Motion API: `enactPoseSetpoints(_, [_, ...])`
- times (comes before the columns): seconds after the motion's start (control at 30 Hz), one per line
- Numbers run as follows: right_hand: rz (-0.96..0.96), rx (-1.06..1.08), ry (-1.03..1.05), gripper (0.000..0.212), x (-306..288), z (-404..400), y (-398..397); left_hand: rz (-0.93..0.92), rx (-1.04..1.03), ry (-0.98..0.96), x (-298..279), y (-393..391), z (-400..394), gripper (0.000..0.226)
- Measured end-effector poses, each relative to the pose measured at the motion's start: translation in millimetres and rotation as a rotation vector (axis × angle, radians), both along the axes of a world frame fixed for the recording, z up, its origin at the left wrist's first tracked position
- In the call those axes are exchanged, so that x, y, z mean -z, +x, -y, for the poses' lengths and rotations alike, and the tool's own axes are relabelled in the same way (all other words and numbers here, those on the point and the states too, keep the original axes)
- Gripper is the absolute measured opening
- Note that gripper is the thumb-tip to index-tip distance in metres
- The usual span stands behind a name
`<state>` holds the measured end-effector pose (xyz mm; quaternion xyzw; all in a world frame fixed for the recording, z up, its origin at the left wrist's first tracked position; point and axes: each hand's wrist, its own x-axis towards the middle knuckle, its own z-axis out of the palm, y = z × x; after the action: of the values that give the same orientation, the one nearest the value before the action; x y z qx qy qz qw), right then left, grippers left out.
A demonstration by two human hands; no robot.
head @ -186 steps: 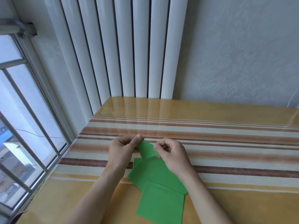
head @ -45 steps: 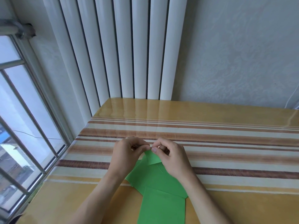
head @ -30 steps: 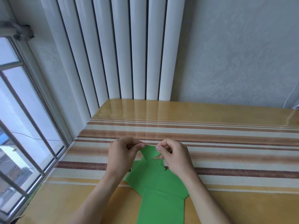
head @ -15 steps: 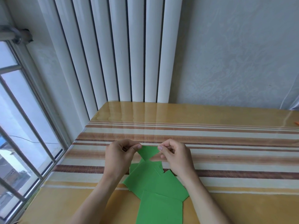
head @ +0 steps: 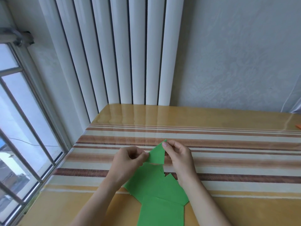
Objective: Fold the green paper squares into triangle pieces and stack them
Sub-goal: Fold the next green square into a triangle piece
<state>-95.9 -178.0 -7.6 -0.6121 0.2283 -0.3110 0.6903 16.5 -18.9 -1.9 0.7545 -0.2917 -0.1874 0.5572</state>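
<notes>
Held clear of the striped tablecloth [head: 228,154], just above and beyond the loose pile of green paper squares [head: 154,185]: one folded green triangle piece [head: 156,154], pinched from both sides. Left hand [head: 128,162] curled, thumb and forefinger nipping the lower left corner of the piece. Right hand [head: 178,156] likewise curled, thumb and fingertips closed on the upper tip and right edge. Nothing else held in either hand.

Long axis of the piece tilted, running from the left hand's low corner up and away to the apex at the right hand (apex pointing toward the white radiator [head: 122,51] behind the table). Bottom edge just over the far corner of the pile, whether touching it or hanging free not clear from this view.

Stacking spot not evident; no finished stack visible as such, unless hidden under the hands. Pile of unfolded squares lying nearer the body, between the two forearms, about equally reachable, perhaps slightly closer to the left wrist. Likely next: a last crease or a set-down, then another square drawn from the pile below. Small orange scrap [head: 298,131] at the far right edge, well apart.
</notes>
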Motion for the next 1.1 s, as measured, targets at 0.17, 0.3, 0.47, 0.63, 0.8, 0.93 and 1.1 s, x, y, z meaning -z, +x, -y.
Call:
enactPoseSetpoints(0.17, [-0.071, -0.072, -0.186, 0.01, 4.1, 2.9, 1.0, 0.097, 0.093, 0.037, -4.0, -6.5, 2.5, 0.022])
enactPoseSetpoints(0.3, [-0.146, -0.23, -0.332, 0.008, 5.0, -0.1, 2.2, 0.124, 0.01, -0.064, -2.4, -4.3, 2.8, 0.017])
enactPoseSetpoints(0.47, [-0.176, -0.289, -0.367, 0.009, 1.0, 3.0, -0.7, 0.128, -0.014, -0.101, -4.5, -7.1, 3.7, 0.009])
enactPoseSetpoints(0.63, [-0.193, -0.312, -0.439, 0.008, 2.6, 2.2, 0.7, 0.135, 0.017, -0.103, -5.0, -6.8, 3.2, 0.013])
enactPoseSetpoints(0.8, [-0.201, -0.292, -0.497, 0.01, 5.0, -0.4, 1.3, 0.127, 0.016, -0.1, -5.0, -8.4, 2.3, 0.014])
enactPoseSetpoints(0.93, [-0.211, -0.298, -0.569, 0.011, 5.4, -2.0, 1.4, 0.153, 0.002, -0.078, -4.9, -8.3, 2.7, 0.016])
enactPoseSetpoints(1.1, [-0.189, -0.244, -0.545, 0.012, 4.5, -3.8, 2.4, 0.198, -0.06, -0.099, -8.4, -10.6, 2.9, 0.018])
